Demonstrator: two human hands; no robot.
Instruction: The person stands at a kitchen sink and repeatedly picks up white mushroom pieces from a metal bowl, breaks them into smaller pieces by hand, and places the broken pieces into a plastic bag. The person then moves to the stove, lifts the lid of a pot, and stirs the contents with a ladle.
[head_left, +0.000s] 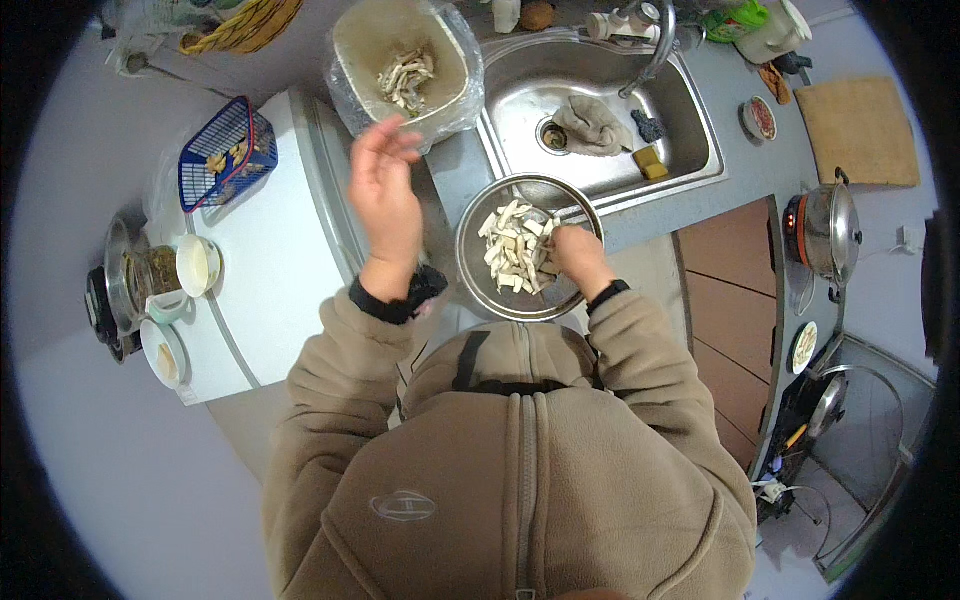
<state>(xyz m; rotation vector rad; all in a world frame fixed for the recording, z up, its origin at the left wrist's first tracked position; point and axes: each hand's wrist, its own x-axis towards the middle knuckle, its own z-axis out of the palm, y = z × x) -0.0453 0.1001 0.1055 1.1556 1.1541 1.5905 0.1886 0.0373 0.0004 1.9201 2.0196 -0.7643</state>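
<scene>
A round stainless-steel bowl (463, 262) is before me, close to the front of the counter. Pale cut strips (517, 255), which look like mushroom, lie heaped in it. My right hand (581, 255) reaches over the bowl's right side, fingers down at the strips; its fingertips are hidden, so a grip cannot be made out. Raised and slightly blurred, my left hand (386, 195) is empty with its fingers apart. It is just below a bin (352, 52) lined with a clear plastic bag. Pale scraps (407, 79) lie inside that bin.
Behind the bowl is a steel sink (517, 82) with a grey cloth (592, 124), a yellow sponge (649, 162) and a curved faucet (660, 52). A blue basket (225, 161) of ginger stands on the white surface at left. At right, a lidded pot (829, 232) sits on the counter.
</scene>
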